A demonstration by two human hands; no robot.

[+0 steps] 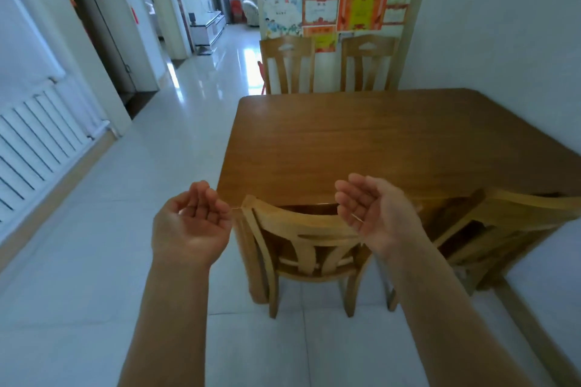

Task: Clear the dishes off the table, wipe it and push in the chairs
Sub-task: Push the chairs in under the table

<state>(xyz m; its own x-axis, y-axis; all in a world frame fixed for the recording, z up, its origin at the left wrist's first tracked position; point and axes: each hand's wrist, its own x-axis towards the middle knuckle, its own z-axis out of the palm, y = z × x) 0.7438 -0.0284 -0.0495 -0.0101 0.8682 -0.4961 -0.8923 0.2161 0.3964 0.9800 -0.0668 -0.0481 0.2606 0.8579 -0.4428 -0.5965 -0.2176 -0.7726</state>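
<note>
near the table (pixel 393 141) edge, left hand (pixel 191 223) and right hand (pixel 374 214) hover palm-up, fingers loosely curled, holding nothing (dishes gone); near chair (pixel 301 229) looks pushed in, likely finished.

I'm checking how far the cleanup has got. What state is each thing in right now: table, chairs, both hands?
Table: bare top, no dishes on it.
Near chair: pushed in under the table edge.
Near right chair: pushed in, tilted in the view.
Far left chair: upright at the far edge.
Far right chair: upright at the far edge.
Left hand: palm up, fingers loosely curled, holding nothing.
Right hand: palm up, relaxed, holding nothing.
</note>
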